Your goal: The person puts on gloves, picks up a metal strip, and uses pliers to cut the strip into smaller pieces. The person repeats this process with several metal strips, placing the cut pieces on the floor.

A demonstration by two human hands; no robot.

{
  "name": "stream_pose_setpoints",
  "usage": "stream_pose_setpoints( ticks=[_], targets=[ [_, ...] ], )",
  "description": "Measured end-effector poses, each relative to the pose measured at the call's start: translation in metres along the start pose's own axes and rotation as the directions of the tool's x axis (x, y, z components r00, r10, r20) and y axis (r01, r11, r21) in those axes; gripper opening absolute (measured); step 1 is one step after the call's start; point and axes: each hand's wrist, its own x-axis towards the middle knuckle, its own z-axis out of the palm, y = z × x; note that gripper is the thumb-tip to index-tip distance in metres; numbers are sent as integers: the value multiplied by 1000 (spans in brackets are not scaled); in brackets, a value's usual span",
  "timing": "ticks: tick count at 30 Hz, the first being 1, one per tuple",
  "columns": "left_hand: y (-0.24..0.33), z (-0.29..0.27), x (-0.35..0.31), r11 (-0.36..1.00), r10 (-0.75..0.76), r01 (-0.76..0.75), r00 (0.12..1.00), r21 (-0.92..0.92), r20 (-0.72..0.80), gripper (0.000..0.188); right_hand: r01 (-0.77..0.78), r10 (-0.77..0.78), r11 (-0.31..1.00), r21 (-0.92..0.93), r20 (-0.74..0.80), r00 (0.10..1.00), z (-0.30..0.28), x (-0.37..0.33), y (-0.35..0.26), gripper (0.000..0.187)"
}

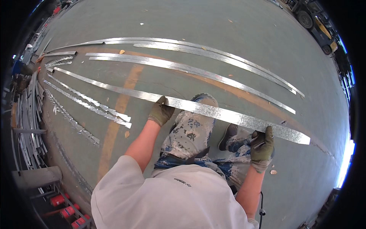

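Observation:
A long, shiny galvanized metal strip (217, 113) stretches across in front of my legs, from the far left down to the right. My left hand (161, 112), in an olive work glove, is closed on its near edge left of my raised knee. Close to the strip's right end, my right hand (262, 146) grips the same edge, its gloved thumb up against the metal face. Fingers of both hands are partly hidden under the strip.
More flat metal strips (183, 68) lie on the green floor beyond. Narrow jagged offcuts (85, 103) spread at left, beside a pile of metal lengths (28, 122). Red cylinders (69, 210) sit in a rack at lower left. A forklift (318, 28) stands far right.

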Motion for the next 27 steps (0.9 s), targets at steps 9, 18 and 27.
stream_pose_setpoints(
  ticks=[9,18,27],
  targets=[
    [-21,33,-119,775,-197,37,963,631,186,42,-74,73,997,17,59,996,-10,1,3,24],
    [-176,92,-166,447,-748,176,611,877,259,52,-72,73,995,64,-24,997,-2,-33,-30,29],
    [-265,95,-126,693,-721,357,376,627,583,45,-21,-29,951,-308,-156,987,-33,-80,-56,37]
  ],
)
